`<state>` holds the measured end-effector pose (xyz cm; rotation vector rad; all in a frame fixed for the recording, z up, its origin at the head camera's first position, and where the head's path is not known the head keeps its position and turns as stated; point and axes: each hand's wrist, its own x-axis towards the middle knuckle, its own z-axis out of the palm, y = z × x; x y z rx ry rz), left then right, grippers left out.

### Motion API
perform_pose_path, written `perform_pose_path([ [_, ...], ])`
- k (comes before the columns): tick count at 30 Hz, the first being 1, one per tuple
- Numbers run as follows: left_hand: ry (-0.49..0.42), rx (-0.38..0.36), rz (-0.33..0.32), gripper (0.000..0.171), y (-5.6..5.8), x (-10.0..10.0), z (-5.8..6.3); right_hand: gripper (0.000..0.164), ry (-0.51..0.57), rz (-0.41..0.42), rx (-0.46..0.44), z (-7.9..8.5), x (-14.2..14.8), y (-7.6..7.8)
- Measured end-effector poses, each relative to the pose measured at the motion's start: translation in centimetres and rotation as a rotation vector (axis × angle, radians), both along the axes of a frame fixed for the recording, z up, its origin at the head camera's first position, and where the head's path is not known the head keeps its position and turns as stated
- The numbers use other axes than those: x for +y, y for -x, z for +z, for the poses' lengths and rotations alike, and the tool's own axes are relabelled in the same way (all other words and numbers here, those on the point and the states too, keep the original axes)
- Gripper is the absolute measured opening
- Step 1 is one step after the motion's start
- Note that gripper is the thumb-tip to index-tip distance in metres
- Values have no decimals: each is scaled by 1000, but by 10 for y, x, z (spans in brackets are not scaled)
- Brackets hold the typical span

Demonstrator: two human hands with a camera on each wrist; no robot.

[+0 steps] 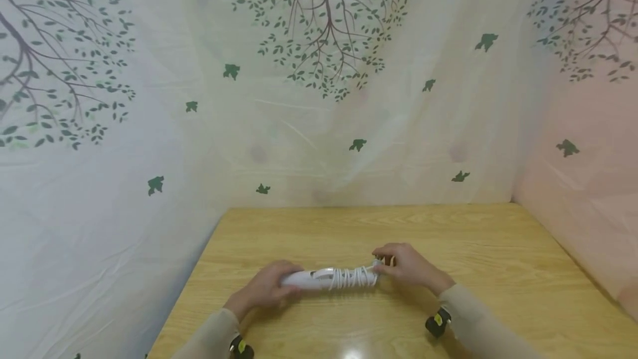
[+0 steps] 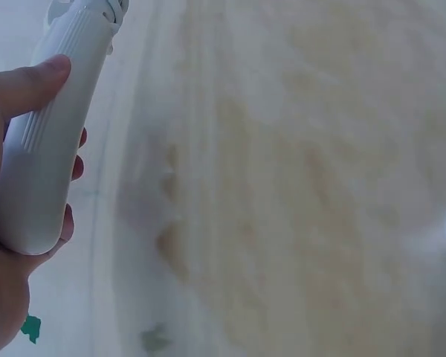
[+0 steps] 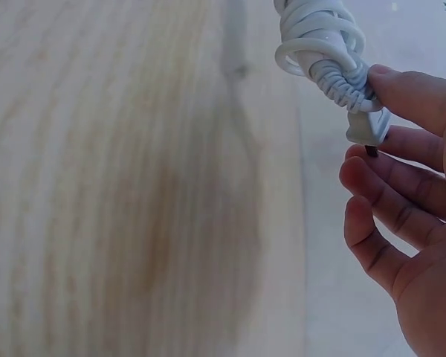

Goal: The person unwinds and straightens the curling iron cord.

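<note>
A white hand-held appliance [image 1: 305, 280], long and rounded like a curling iron, is held level above the wooden table. My left hand [image 1: 268, 286] grips its smooth left end. In the left wrist view the thumb lies along the ribbed side of the white body [image 2: 48, 163], with the fingers behind it. White cord [image 1: 349, 277] is wound in several loops round the right half. At that end my right hand [image 1: 410, 266] pinches the cord's plug [image 3: 368, 128] between thumb and index finger. One dark prong of the plug shows; the other fingers are loosely curled below it.
The wood-grain table [image 1: 473, 248] extends beneath both hands. Pale sheets [image 1: 309, 126] printed with trees and green birds hang along its back and both sides. Each wrist carries a small black camera [image 1: 437, 323].
</note>
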<state>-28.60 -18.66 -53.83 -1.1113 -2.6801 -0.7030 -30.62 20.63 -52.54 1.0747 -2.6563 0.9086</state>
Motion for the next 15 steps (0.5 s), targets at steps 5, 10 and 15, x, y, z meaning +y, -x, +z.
perform_pose_path([
  [5, -24, 50, -10, 37, 3, 4, 11, 41, 21, -34, 22, 12, 3, -2],
  [10, -55, 59, -9, 35, 5, 8, 20, 37, 85, -59, 39, 23, 6, -4],
  [15, -60, 21, 9, 36, 5, 13, 29, 36, 116, -81, 75, 30, 10, -4],
])
